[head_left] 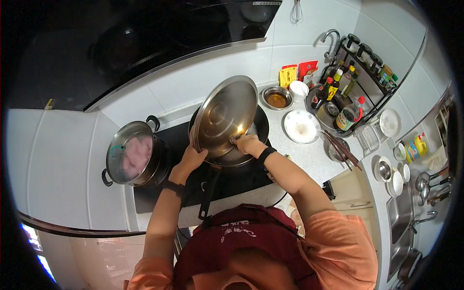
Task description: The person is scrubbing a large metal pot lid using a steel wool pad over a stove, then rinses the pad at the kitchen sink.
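Observation:
My left hand (pixel 192 158) grips the left rim of a large round steel lid or basin (pixel 232 105), its thumb on the near side. The steel piece is tilted up over a dark wok (pixel 261 125) and hides most of the wok's inside. At the lower right part of the shiny face, my right hand (pixel 250 144) holds a small dark thing (pixel 235 139), possibly a scourer; the fingers partly cover it. The wok stands on a black glass cooktop (pixel 239 181), with its long handle (pixel 209 192) pointing towards me.
A steel pot (pixel 117 172) with pinkish contents stands left. To the right are a steel bowl of brown liquid (pixel 277 98), a white plate (pixel 302 127), chopsticks (pixel 340 150) and several bottles (pixel 349 114) by a black rack (pixel 366 69). A range hood (pixel 145 47) hangs above.

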Demonstrator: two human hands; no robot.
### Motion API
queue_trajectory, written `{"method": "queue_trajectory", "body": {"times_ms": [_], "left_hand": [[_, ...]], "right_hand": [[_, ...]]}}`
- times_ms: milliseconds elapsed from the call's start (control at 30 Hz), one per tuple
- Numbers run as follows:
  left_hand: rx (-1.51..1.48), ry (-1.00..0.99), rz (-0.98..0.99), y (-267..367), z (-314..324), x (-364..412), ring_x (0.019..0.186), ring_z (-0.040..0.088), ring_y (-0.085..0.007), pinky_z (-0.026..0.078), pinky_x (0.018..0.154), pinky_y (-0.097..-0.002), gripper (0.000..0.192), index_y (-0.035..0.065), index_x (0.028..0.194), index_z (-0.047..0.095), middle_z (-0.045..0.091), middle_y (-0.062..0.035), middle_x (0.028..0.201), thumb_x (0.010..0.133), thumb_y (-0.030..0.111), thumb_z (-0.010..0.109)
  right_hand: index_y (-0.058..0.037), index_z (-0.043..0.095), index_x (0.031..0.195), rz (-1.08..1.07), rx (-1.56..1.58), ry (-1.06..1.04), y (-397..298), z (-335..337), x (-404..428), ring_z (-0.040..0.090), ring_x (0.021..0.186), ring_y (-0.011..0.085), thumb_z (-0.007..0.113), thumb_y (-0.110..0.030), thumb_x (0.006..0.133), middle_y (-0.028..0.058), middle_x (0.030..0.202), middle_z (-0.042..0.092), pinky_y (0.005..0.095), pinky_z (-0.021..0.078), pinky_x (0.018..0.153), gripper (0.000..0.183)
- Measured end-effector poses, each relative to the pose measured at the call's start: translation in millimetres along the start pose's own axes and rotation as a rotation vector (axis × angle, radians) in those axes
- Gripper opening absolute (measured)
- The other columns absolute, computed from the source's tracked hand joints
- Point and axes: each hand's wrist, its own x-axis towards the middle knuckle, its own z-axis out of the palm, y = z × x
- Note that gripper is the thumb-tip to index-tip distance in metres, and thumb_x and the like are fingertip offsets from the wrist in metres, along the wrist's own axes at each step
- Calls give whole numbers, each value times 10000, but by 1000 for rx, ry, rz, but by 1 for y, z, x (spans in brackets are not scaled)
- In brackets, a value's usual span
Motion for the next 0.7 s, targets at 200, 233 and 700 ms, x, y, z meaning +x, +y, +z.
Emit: {"method": "queue_trajectory", "body": {"times_ms": [200,233,700], "left_hand": [[-24,-51,-46,-10,-4,3,989,432,-257,363,817,-359,445,20,1150,348,444,-152,1096,749,146,497],[-27,-47,-51,-13,-4,3,989,432,-257,363,817,-359,445,20,1150,348,444,-152,1096,749,146,497],[-67,-11,8,-20,-1,2,853,468,-185,387,738,-331,326,20,1032,449,515,-97,938,740,146,518]], "right_hand": [[-185,267,1247,-373,84,-21,-32,3,-6,468,986,305,393,-100,723,194,1070,474,363,371,816,546],[-179,268,1246,-389,114,-40,-35,0,-10,471,979,308,393,-99,719,202,1074,467,363,370,817,547],[-106,519,998,-451,-66,374,-47,14,-16,523,803,260,482,-155,732,127,945,435,304,444,663,273]]}}
